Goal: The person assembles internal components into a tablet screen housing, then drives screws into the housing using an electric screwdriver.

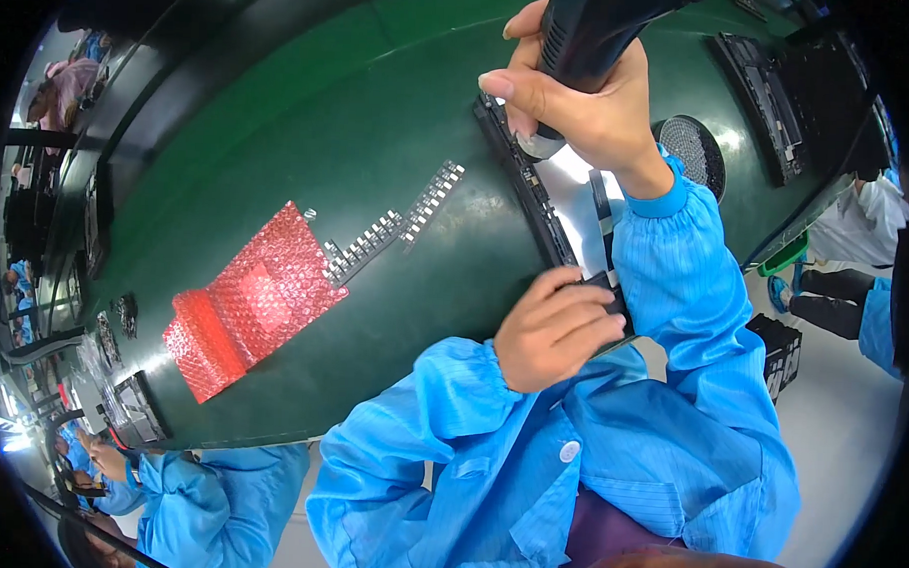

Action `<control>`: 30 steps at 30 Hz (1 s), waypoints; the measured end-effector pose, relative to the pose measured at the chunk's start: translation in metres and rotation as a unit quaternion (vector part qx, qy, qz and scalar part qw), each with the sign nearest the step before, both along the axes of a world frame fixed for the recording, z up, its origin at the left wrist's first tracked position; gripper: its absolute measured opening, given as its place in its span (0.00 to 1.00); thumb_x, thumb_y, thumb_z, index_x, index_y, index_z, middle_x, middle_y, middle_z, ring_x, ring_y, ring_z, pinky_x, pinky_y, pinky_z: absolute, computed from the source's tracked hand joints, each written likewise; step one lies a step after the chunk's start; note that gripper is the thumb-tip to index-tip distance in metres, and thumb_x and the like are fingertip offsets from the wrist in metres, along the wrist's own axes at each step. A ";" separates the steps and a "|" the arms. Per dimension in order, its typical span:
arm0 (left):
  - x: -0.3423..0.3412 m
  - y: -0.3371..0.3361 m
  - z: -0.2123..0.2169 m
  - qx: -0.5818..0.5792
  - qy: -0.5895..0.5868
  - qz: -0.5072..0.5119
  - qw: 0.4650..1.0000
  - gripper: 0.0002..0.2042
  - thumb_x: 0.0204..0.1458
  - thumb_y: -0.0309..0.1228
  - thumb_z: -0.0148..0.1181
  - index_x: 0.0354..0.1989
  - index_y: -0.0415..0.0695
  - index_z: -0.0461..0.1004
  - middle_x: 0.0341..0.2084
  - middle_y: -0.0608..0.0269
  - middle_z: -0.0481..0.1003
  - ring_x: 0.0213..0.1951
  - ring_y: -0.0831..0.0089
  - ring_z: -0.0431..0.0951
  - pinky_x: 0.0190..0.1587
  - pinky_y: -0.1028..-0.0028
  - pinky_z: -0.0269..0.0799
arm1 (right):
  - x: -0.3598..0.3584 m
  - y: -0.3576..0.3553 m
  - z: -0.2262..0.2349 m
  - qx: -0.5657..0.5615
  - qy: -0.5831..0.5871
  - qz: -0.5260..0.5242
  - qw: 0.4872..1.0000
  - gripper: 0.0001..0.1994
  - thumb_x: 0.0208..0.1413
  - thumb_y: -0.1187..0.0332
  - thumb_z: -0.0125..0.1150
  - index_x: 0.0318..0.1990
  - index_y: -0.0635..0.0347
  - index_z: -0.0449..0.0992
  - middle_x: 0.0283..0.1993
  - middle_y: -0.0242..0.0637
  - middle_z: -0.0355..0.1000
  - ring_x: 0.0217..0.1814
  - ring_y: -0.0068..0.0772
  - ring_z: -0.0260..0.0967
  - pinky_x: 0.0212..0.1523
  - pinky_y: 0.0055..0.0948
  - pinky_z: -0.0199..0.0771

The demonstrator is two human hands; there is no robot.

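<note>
My right hand (581,108) grips a black power screwdriver (583,33) held upright, its tip down on the far end of a long flat dark panel (537,202) lying on the green table (330,129). My left hand (555,328) presses flat on the near end of that panel, fingers together. Both arms wear blue sleeves.
A red bubble-wrap bag (249,302) lies to the left, with strips of small metal parts (391,227) beside it. Another dark panel (766,100) and a round mesh piece (692,147) sit to the right. A co-worker in blue (177,485) stands at lower left.
</note>
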State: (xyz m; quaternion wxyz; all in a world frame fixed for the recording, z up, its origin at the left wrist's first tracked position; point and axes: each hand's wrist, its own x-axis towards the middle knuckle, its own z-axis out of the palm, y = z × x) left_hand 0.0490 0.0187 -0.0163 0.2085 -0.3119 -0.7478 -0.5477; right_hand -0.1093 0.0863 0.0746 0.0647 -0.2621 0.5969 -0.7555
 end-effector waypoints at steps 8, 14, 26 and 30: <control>-0.045 -0.077 -0.004 -0.095 -0.120 0.336 0.929 0.04 0.48 0.21 0.59 0.33 0.38 0.75 0.31 0.53 0.79 0.37 0.59 0.80 0.53 0.60 0.68 | -0.001 0.003 -0.001 0.029 -0.011 -0.013 0.999 0.16 0.44 0.78 0.67 0.39 0.68 0.66 0.18 0.33 0.69 0.15 0.18 0.65 0.15 0.17 0.61; -0.043 -0.088 0.008 -0.089 -0.107 0.393 0.909 0.04 0.49 0.23 0.60 0.33 0.38 0.75 0.28 0.53 0.78 0.33 0.64 0.80 0.39 0.69 0.74 | -0.013 0.000 -0.012 0.026 -0.023 -0.006 0.999 0.16 0.44 0.78 0.67 0.38 0.69 0.66 0.17 0.33 0.69 0.16 0.18 0.66 0.15 0.17 0.62; -0.044 -0.093 0.008 0.002 -0.123 0.358 0.926 0.09 0.48 0.12 0.51 0.34 0.36 0.75 0.32 0.53 0.78 0.32 0.66 0.81 0.35 0.74 0.75 | -0.008 -0.003 -0.020 0.029 -0.021 0.000 0.999 0.15 0.44 0.79 0.67 0.38 0.67 0.66 0.19 0.32 0.68 0.18 0.18 0.66 0.17 0.18 0.63; -0.042 -0.092 0.009 -0.020 -0.117 0.345 0.931 0.11 0.45 0.10 0.50 0.32 0.36 0.76 0.35 0.52 0.78 0.37 0.62 0.80 0.41 0.73 0.74 | -0.006 -0.002 -0.021 -0.034 0.274 0.035 0.960 0.17 0.44 0.79 0.67 0.40 0.68 0.67 0.20 0.30 0.68 0.20 0.14 0.64 0.21 0.17 0.61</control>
